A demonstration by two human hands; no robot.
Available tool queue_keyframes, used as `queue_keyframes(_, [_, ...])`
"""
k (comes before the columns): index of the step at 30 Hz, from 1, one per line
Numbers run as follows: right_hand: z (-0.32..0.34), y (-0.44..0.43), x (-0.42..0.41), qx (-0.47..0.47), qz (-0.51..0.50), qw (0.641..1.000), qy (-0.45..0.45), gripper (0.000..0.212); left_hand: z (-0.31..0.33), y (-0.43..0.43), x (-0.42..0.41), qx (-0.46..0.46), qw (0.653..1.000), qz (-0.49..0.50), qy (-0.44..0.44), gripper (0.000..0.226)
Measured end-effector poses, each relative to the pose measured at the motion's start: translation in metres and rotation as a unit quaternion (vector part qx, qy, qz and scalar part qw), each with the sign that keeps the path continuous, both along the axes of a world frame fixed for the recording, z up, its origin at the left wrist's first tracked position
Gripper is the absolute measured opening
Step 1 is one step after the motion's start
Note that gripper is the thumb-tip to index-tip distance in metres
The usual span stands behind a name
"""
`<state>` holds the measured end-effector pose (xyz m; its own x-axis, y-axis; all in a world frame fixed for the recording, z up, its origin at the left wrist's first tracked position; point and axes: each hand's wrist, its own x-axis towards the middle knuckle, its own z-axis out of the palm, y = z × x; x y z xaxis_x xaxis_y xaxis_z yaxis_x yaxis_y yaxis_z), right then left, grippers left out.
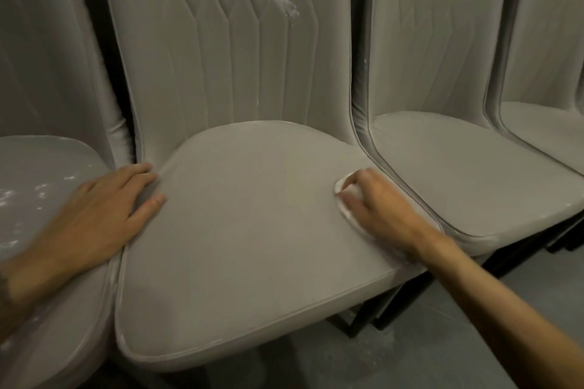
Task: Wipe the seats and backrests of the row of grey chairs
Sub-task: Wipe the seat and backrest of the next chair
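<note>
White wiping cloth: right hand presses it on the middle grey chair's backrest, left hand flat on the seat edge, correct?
Not the backrest: the head view shows the right hand pressing the white wiping cloth on that chair's grey padded seat. The left hand is flat on its edge.

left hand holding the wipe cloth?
No, the left hand rests flat and empty on the grey padded chair seat; the right hand grips the small white cloth.

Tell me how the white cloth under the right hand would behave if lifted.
Probably floppy: the white cloth bunches under the right hand. Likely light, since little of it shows beyond the hand. Whether it is damp, I cannot tell.
</note>
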<state>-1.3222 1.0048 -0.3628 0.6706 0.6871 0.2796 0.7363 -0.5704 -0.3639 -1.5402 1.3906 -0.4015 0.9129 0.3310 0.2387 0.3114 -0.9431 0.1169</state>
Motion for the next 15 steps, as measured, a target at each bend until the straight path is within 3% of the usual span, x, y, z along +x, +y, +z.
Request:
queue_keyframes(2, [-0.007, -0.004, -0.03, 0.004, 0.078, 0.997, 0.017, 0.008, -0.003, 0.003, 0.0, 0.003, 1.0, -0.001, -0.004, 0.082])
queue_keyframes(4, [-0.003, -0.017, -0.019, -0.003, 0.095, 0.995, 0.015, 0.004, -0.004, 0.006, 0.0, 0.005, 1.0, -0.001, -0.006, 0.08])
queue_keyframes(8, [0.013, -0.025, 0.052, -0.055, -0.058, 0.997, 0.023, 0.012, -0.005, 0.005, 0.0, 0.011, 1.0, 0.0, -0.007, 0.079])
queue_keyframes(10, [0.012, -0.013, 0.05, -0.05, -0.074, 0.996, 0.015, 0.018, -0.004, 0.004, 0.0, 0.011, 1.0, -0.003, -0.009, 0.08])
queue_keyframes(13, [-0.002, -0.015, 0.002, 0.019, 0.02, 1.0, 0.011, 0.012, -0.003, 0.003, -0.001, 0.011, 1.0, -0.004, -0.011, 0.081])
queue_keyframes(15, [-0.006, -0.032, -0.018, -0.009, 0.063, 0.998, 0.006, 0.011, -0.004, 0.003, 0.0, 0.006, 1.0, -0.002, -0.011, 0.084])
